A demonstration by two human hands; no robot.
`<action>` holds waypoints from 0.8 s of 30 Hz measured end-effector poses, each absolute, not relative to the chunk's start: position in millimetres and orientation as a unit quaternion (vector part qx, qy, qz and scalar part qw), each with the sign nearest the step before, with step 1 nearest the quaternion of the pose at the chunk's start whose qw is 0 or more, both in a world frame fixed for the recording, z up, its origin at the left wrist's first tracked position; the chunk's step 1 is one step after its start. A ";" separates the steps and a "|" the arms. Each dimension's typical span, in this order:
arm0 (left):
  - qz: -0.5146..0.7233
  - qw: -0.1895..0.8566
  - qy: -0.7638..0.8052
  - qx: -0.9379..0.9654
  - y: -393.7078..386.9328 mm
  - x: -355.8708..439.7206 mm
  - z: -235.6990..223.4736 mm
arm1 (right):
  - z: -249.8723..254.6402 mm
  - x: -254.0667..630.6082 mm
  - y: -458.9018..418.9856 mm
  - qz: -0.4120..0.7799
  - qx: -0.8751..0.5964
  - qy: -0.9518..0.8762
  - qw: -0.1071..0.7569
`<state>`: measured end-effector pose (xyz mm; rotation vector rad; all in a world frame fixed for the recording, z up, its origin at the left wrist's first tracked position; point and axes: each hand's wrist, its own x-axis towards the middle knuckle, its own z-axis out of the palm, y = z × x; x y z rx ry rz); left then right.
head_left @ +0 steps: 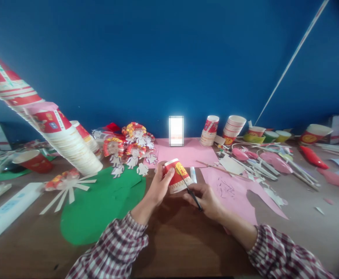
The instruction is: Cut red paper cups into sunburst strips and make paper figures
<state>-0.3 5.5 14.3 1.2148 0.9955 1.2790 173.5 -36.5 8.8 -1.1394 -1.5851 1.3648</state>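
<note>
My left hand (pixel 159 186) is closed around a red and white paper cup (pixel 177 181) with a yellow emblem, tilted on its side above the table. Dark-handled scissors (pixel 195 197) are in my right hand (pixel 206 200), its fingers wrapped round the handles. The blades lie against the cup's printed side, near its zigzag band; whether they bite into the paper I cannot tell. Just behind the cup is a small white tube (pixel 193 175). Left of my left hand lies green paper (pixel 99 209), and pink paper (pixel 230 190) with dark scribbles lies beyond my right hand.
A long leaning stack of paper cups (pixel 70 143) rises at the left. Several cut paper figures (pixel 134 149) with red and yellow rings sit behind the green paper. Short cup stacks (pixel 235 128) stand by the blue wall. Paper scraps, sticks and a red tube (pixel 313 157) litter the right.
</note>
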 end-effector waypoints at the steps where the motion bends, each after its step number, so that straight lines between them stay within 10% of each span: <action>1: 0.533 0.529 0.416 0.513 4.9 0.1 13.9 | 8.3 174.0 -36.2 0.532 -0.443 -0.618 0.372; 24: 0.532 0.546 0.412 0.500 5.6 1.9 8.7 | 11.6 171.7 -38.4 0.489 -0.458 -0.632 0.390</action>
